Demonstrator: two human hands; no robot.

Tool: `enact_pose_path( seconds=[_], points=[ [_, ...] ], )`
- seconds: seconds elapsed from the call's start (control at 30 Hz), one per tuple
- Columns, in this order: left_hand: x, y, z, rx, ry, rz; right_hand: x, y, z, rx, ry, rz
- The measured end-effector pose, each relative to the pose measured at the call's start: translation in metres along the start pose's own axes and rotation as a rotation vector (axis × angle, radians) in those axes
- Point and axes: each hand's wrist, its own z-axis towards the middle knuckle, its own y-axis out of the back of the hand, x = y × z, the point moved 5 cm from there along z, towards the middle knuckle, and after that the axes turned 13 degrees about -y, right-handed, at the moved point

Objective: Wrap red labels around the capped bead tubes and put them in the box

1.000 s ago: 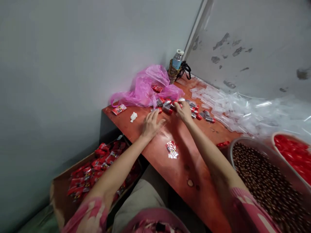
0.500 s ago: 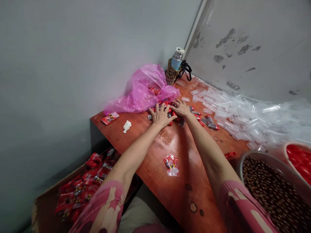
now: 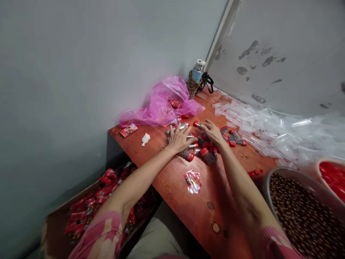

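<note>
Small clear containers with red caps and dark contents lie in a loose heap on the reddish table. My left hand rests on the left part of the heap, palm down with fingers spread. Over its right part is my right hand, fingers apart and partly bent, touching the containers. Neither hand grips one. Several more containers lie just right of my right hand. Nearer to me are printed red packets with clear film.
A pink plastic bag lies by the wall, near a bottle in a woven holder. Clear empty tubes are piled at right. A bowl of brown beads and a tub of red caps stand front right. A box of red packs sits lower left.
Both hands have come nearer to me and spread the containers out. Several containers now lie closer to the red packets. The view has shifted slightly.
</note>
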Motion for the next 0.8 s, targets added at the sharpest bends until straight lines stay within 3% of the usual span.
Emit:
enact_pose_path(
  seconds=[0.1, 0.27, 0.43, 0.57, 0.8],
  points=[
    [0.026, 0.009, 0.015, -0.070, 0.114, 0.066, 0.025, -0.001, 0.022, -0.077, 0.013, -0.023],
    [0.068, 0.005, 0.027, -0.107, 0.304, 0.146, 0.077, -0.027, 0.072, -0.004, 0.119, -0.052],
    [0.083, 0.000, 0.032, -0.101, 0.342, 0.147, 0.092, -0.057, 0.105, 0.096, 0.115, -0.092],
    [0.075, 0.004, 0.034, -0.110, 0.270, 0.149, 0.083, -0.067, 0.086, 0.142, 0.175, -0.130],
    [0.037, -0.003, 0.013, -0.029, -0.047, 0.142, 0.042, -0.055, 0.014, 0.097, 0.192, -0.190]
  ],
)
